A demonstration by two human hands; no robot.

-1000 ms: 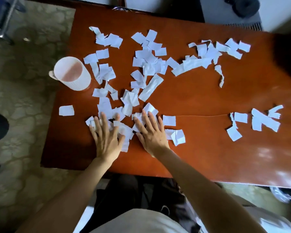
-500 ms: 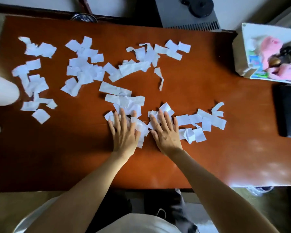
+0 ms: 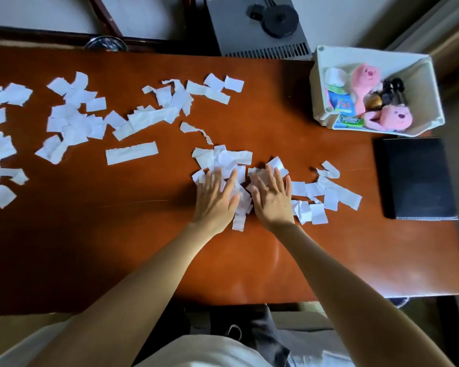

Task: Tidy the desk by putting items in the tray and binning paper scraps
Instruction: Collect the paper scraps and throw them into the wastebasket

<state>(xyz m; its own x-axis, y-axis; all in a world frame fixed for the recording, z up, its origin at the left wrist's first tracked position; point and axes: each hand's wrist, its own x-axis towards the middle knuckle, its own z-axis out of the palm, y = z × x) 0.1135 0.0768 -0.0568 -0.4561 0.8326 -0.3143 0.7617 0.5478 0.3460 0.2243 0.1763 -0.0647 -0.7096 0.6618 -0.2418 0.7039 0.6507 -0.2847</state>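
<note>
**Both hands flat on scrap pile, mid-worktop**

Left hand [image 3: 214, 197] and right hand [image 3: 272, 198] lie palm-down side by side on a bunched pile of paper scraps [image 3: 224, 161] on the worktop [image 3: 249, 260]. Fingers [image 3: 270, 177] spread and flat, grasping nothing, just pressing on paper. Likely reason: flat palms rake loose bits into one heap so they can be scooped in one go rather than picked singly.

Relative to the pile: a loose run of scraps [image 3: 326, 194] just to its right, touching the right hand's edge; one long strip [image 3: 131, 152] to the left, apart; a wide scatter [image 3: 72, 120] further left and toward the far edge, well apart. Most paper not yet gathered.

White tray [image 3: 419, 128] sits far-right of the pile, at the worktop corner, already holding pink plush toys [image 3: 366, 83], small packets [image 3: 342, 104], a dark item. Black notebook [image 3: 419, 178] lies right of the pile, just nearside of the tray, not in it, probably still to go in.

No bin visible. Judgement: item step mostly done, scrap step early.
</note>
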